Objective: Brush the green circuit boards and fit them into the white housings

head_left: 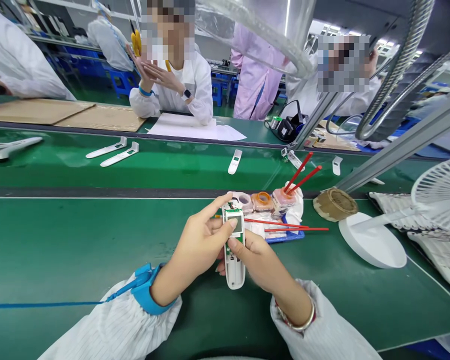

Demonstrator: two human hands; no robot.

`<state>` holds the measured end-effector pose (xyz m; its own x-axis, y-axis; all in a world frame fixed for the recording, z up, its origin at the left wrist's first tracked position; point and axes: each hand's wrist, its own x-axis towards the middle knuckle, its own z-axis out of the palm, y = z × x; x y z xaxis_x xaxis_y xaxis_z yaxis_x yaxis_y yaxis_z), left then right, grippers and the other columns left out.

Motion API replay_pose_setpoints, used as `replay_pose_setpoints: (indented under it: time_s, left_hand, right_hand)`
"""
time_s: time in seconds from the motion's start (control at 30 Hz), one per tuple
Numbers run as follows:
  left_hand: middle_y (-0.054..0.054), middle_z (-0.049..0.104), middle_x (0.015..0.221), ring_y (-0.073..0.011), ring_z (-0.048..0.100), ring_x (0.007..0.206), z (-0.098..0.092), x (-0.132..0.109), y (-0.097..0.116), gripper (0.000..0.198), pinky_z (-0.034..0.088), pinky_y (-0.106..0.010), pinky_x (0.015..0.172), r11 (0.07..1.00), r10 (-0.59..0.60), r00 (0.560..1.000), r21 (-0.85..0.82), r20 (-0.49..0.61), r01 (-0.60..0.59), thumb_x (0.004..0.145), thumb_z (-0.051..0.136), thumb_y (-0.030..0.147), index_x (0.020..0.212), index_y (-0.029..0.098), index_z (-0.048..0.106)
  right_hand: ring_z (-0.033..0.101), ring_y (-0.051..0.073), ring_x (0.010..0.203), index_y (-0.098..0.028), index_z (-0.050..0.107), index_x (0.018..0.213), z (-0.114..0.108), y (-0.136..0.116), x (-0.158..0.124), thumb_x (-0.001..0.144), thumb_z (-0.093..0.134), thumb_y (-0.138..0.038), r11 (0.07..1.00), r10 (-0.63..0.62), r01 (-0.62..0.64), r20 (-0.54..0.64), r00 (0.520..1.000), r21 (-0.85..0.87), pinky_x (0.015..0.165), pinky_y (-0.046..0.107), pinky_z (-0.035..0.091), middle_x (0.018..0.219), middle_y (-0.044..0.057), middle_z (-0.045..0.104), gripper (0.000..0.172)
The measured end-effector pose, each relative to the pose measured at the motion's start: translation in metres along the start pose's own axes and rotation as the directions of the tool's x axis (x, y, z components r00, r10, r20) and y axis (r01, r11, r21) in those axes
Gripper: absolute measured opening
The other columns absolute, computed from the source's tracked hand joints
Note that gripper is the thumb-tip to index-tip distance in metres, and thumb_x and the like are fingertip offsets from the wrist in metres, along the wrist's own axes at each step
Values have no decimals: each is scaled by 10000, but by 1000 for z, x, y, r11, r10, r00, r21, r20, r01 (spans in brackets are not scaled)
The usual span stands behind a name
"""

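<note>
Both my hands hold an opened white handheld device casing [235, 272] upright over the green workbench [78, 250]. Its green circuit board [234, 214] carries a small grey display [237, 224]. My left hand [198, 237], wearing a blue wrist strap [148, 290], pinches the device's upper side with thumb and fingers. My right hand [258, 262] grips the opposite side, with a bracelet at its wrist. Just beyond my hands lies a blue tray [285, 237] with small pots, white wipes and red-handled sticks [285, 225].
A roll of brown tape [335, 204] and a white round dish [371, 240] stand to the right, beside a white fan [438, 195]. Several white casings lie on the far green conveyor belt [180, 170]. Co-workers [180, 90] sit across it, and metal arms cross the upper right.
</note>
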<state>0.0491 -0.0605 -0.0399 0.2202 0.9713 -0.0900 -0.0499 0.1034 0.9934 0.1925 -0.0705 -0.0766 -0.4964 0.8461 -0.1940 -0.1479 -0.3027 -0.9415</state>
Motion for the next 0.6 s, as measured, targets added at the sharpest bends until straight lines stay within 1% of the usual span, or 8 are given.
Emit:
replay_pose_setpoints:
  time_s: [0.07,0.13,0.27,0.33,0.47,0.6]
  left_hand:
    - [59,523,482,-102,474,358,-2,-2,3,583,402,-194,320,1000,-4,1000,-13,19,4,808,569,297,1359,287,379]
    - [53,557,517,-89,486,376,-3,-3,4,620,417,-182,349,999,-15,999,-28,39,16,810,577,273,1382,286,340]
    - [50,598,591,-74,509,402,-7,-7,2,692,441,-172,380,996,-3,995,-84,98,11,826,571,250,1421,320,223]
    - [40,619,627,-79,532,428,-8,-9,0,703,446,-168,385,994,2,991,-110,132,13,835,565,253,1426,326,191]
    - [18,650,703,-72,542,441,-10,-10,0,706,456,-164,392,991,-4,988,-134,153,25,842,561,250,1429,322,177]
    - [37,634,655,-66,529,424,-9,-8,0,704,451,-161,384,990,-8,989,-139,149,29,847,556,250,1431,325,170]
  right_hand:
    - [624,128,542,-127,495,954,6,0,-1,865,553,-426,1000,-6,6,-17,1000,-11,471,201,503,666,25,622,318]
    - [617,131,529,-120,503,922,11,-1,-4,855,560,-439,1000,-9,9,-10,1000,2,458,200,495,633,31,619,330]
    - [612,113,557,-137,510,982,19,-3,-9,830,605,-389,995,9,-7,-24,1000,102,466,193,488,767,21,604,309]
    - [611,110,561,-144,508,990,20,-4,-10,832,605,-372,994,32,-28,-33,999,109,473,195,488,796,19,595,294]
    - [594,99,536,-143,504,1025,19,-5,-9,852,584,-344,997,25,-26,4,1000,68,462,180,472,752,20,595,278]
    - [588,100,533,-139,496,1008,17,-5,-6,855,579,-346,996,17,-19,18,1000,85,466,180,470,710,16,592,271]
